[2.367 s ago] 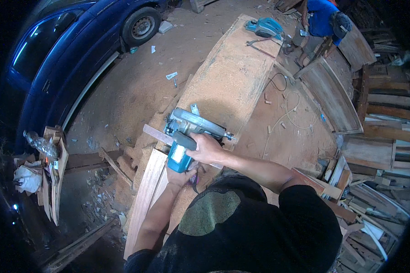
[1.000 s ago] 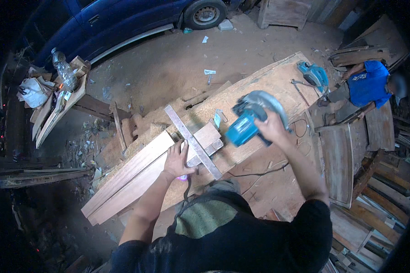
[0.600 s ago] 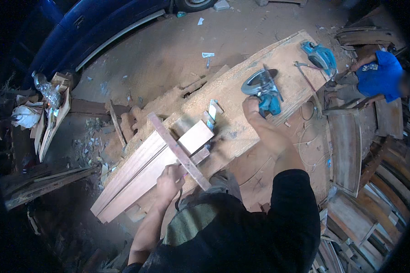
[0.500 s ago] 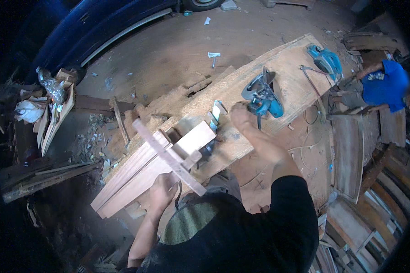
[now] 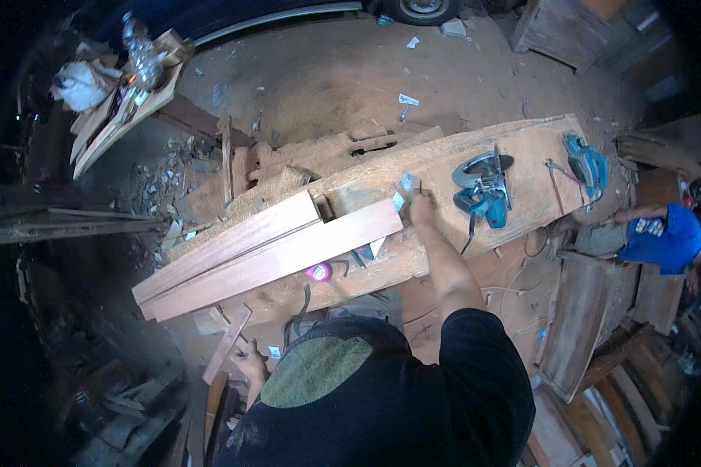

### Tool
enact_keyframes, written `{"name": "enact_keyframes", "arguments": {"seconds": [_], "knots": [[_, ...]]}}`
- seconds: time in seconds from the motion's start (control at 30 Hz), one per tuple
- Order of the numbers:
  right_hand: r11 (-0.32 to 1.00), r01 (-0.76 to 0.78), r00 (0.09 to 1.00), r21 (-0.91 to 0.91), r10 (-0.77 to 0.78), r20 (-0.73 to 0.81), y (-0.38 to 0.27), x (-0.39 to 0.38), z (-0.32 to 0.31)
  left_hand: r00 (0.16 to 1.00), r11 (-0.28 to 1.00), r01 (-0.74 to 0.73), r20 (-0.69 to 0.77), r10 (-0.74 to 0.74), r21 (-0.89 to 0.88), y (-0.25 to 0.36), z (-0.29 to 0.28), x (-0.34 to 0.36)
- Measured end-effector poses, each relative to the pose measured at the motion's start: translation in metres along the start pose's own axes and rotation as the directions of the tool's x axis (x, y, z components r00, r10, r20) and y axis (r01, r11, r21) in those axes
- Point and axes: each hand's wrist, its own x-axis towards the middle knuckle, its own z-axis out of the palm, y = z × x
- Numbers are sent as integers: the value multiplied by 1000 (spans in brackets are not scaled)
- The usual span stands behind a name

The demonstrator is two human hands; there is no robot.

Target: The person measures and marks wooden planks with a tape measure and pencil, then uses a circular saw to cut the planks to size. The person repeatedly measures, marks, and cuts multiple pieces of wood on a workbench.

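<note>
My left hand [image 5: 251, 363] is low at the left, off the bench's near side. Its fingers are closed on one end of a wooden square [image 5: 227, 342], two thin strips joined crosswise. At the far right end of a long pale plank [image 5: 319, 253], my right hand [image 5: 420, 210] has its fingers closed over a small flat blue-and-white piece [image 5: 405, 184]. What that piece is, I cannot make out. A second plank [image 5: 234, 241] lies alongside the first. A pink tape measure [image 5: 318, 272] rests by the plank's near edge.
On the bench [image 5: 537, 148], right of my right hand, stand a teal circular saw [image 5: 484, 198], pincers [image 5: 557, 183] and a teal power planer [image 5: 586, 167]. A person in a blue shirt [image 5: 662, 241] is at the far right. Scrap wood [image 5: 125, 412] lies at lower left.
The wooden square has come off the planks, down and left with my left hand, uncovering the tape measure. My right hand has closed on the blue-and-white piece. The whole view has turned.
</note>
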Motion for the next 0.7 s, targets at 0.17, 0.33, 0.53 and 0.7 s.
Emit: {"name": "enact_keyframes", "arguments": {"seconds": [0.17,0.33,0.53,0.7], "knots": [[743,-264,941,615,338,-4,-48,27,-72,950,954,292,139,-280,-69,-87,11,58],[511,-83,994,856,-15,105,-216,-17,-138,901,926,332,231,-368,179,-83,32,94],[698,299,849,651,-506,152,-335,-112,-172,891,971,136,404,-208,198,-110,73,153],[986,164,984,37,-162,-69,-196,-68,-128,594,906,421,772,-228,-56,-116,74,166]]}}
